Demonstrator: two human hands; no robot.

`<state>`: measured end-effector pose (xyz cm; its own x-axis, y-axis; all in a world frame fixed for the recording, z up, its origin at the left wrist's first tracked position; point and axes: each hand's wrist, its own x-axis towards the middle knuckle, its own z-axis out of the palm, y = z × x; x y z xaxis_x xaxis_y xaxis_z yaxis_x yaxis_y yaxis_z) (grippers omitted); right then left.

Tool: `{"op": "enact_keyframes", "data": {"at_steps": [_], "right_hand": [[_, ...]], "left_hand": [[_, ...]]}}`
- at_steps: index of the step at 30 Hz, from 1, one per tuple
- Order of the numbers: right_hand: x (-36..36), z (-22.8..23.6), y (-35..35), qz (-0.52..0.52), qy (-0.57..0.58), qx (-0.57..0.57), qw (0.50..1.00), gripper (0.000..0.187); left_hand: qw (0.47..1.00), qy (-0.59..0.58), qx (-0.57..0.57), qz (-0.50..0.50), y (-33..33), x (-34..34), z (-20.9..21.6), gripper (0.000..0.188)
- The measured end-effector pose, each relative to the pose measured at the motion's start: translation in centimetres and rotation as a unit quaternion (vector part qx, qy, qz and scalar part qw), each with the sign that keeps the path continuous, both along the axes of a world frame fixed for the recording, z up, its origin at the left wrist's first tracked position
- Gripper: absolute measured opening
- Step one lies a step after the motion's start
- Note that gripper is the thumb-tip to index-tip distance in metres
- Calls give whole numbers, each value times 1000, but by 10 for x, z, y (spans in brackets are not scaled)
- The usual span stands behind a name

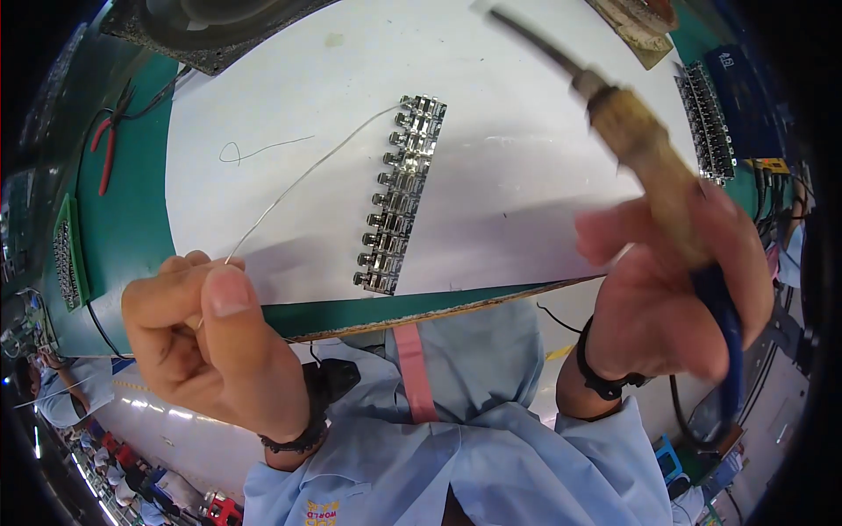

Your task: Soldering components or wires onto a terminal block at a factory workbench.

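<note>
Soldering iron (649, 158): gripped in clenched right hand (675, 298); long axis diagonal, tip aimed up and left, blurred; blue handle end and cord trailing down right of the wrist.
Solder wire (298, 180): pinched between thumb and fingers of closed left hand (206, 337); runs up and right, far end touching top of connector strip.
Connector strip (399, 193): row of shiny metal parts, long axis near vertical, leaning slightly right at top, lying mid-sheet.
White sheet (509, 175): bare room between strip and iron; near edge just above both hands.
Surface (132, 219): green mat; red-handled pliers (107, 149) at left, well apart.
Second connector strip (706, 123): far right.
Loose wire loop (254, 151): upper left of sheet.
</note>
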<state>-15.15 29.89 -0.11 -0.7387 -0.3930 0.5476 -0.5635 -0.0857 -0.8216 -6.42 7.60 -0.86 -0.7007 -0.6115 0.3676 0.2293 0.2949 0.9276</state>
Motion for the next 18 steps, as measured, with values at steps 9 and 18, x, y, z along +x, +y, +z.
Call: {"op": "enact_keyframes", "data": {"at_steps": [9, 18], "right_hand": [[5, -18, -12, -155, 62, 31, 985, 42], [3, -14, -12, -114, 59, 69, 989, 32]], "left_hand": [[985, 9, -168, 32, 5, -1, -12, 20], [980, -2, -195, 36, 8, 0, -15, 19]]}}
